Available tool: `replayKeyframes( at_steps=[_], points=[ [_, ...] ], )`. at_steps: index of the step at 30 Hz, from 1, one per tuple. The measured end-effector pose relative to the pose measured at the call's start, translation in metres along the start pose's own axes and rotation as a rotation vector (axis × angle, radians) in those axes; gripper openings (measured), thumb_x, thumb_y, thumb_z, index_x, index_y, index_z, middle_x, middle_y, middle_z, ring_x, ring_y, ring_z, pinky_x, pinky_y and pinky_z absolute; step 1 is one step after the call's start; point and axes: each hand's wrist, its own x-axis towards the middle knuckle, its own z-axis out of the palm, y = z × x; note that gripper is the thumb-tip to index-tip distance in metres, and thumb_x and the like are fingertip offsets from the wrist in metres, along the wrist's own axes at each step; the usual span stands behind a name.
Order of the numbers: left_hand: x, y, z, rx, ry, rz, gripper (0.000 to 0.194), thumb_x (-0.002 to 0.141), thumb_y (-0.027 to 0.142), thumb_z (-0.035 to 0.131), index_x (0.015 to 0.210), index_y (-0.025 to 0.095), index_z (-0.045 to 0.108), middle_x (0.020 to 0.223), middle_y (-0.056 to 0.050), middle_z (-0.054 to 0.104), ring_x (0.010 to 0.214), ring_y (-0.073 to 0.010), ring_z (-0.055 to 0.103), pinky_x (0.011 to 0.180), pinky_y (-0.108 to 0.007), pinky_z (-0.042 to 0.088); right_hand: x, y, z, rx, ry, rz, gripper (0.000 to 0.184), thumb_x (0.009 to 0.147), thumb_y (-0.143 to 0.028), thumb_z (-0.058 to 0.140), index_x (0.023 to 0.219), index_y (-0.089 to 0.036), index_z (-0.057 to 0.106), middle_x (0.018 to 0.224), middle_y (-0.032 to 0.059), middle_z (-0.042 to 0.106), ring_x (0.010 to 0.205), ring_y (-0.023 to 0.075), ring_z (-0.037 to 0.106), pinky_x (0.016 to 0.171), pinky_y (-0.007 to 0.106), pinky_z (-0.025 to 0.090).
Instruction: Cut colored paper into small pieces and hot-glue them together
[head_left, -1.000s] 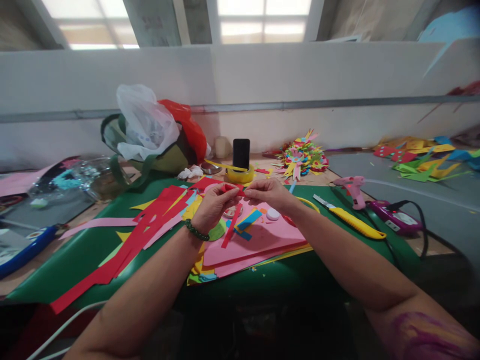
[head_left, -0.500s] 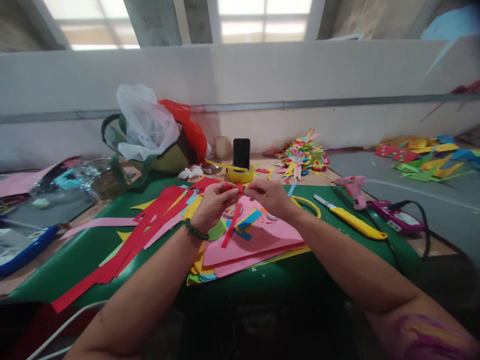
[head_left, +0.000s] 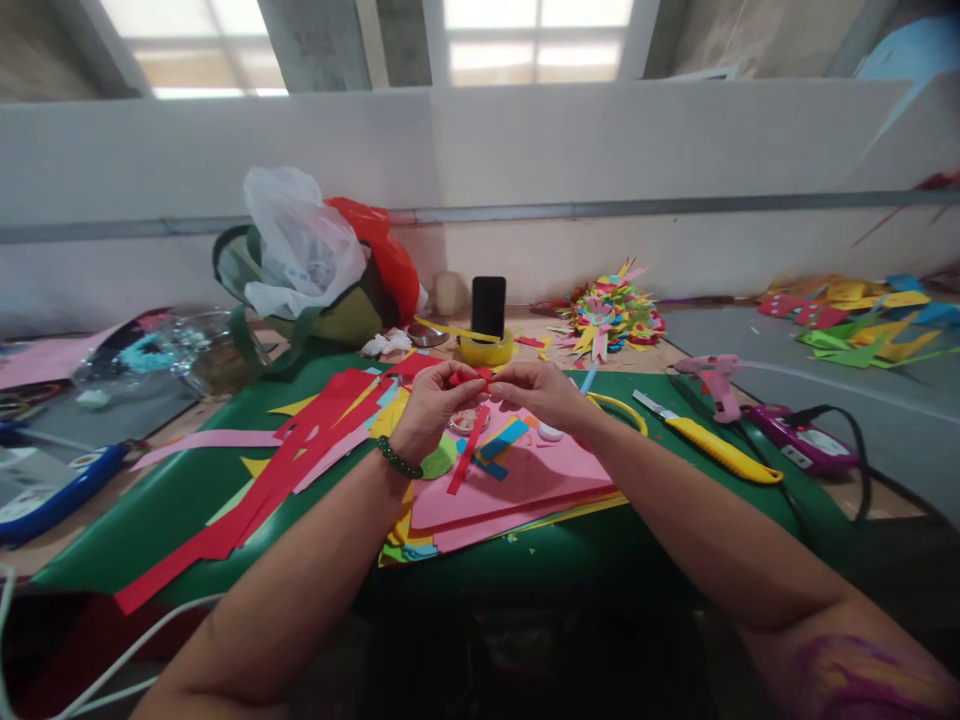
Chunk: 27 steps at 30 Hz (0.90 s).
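Observation:
Between my fingertips is a small piece of red paper (head_left: pixel 480 378), partly hidden by the fingers. My left hand (head_left: pixel 435 405), with a green bead bracelet (head_left: pixel 399 458) on its wrist, pinches one side of it. My right hand (head_left: pixel 546 395) pinches the other side, its fingers bent close to the left thumb. Below the hands lies a stack of pink sheets (head_left: pixel 510 500). On top of it are a loose red strip (head_left: pixel 469 450), short blue and yellow strips (head_left: pixel 502 437), a green disc (head_left: pixel 440 457) and a white round piece (head_left: pixel 550 432).
Long red strips (head_left: pixel 262 490) spread over the green mat (head_left: pixel 150 510) at left. A yellow utility knife (head_left: pixel 724 450), pink glue gun (head_left: pixel 716 385) and purple box (head_left: pixel 806 440) lie right. Behind are a phone (head_left: pixel 489 305), yellow tape roll (head_left: pixel 486 350), bag (head_left: pixel 337 310) and paper flowers (head_left: pixel 611 312).
Both hands stay together over the pink stack, their fingers shifting slightly on the red paper. The whole scene has moved a little to the right in view.

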Motion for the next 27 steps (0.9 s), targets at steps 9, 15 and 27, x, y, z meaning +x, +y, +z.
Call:
replayKeyframes(
  at_steps=[9,15,27],
  points=[
    [-0.0003,0.0041,0.0040,-0.112,0.070,-0.018,0.040,0.053,0.028,0.089,0.083,0.015,0.066,0.073,0.002,0.070,0.063,-0.0087,0.066,0.063,-0.019,0.051,-0.0038,0.0031,0.0006,-0.415,0.228,-0.248,0.017,0.085,-0.026,0.062,0.077,-0.018,0.075,0.067,0.0020,0.070,0.060,0.0140,0.062,0.058,0.025,0.046],
    [0.0014,0.0051,0.0017,-0.136,0.210,-0.013,0.037,0.052,0.039,0.089,0.068,0.013,0.068,0.065,0.000,0.069,0.060,-0.0115,0.066,0.061,-0.022,0.053,-0.0044,0.0043,-0.0001,-0.673,0.328,-0.440,0.021,0.090,-0.022,0.057,0.079,-0.018,0.074,0.079,0.0066,0.074,0.073,0.0187,0.067,0.071,0.029,0.049],
    [0.0000,0.0014,0.0002,0.115,0.176,0.139,0.038,0.053,0.042,0.088,0.074,0.013,0.076,0.065,-0.002,0.072,0.060,-0.0134,0.064,0.062,-0.025,0.053,-0.0048,0.0046,0.0000,-0.675,0.268,-0.416,0.017,0.089,-0.019,0.059,0.084,-0.019,0.074,0.084,0.0067,0.075,0.075,0.0192,0.067,0.072,0.029,0.049]
  ],
)
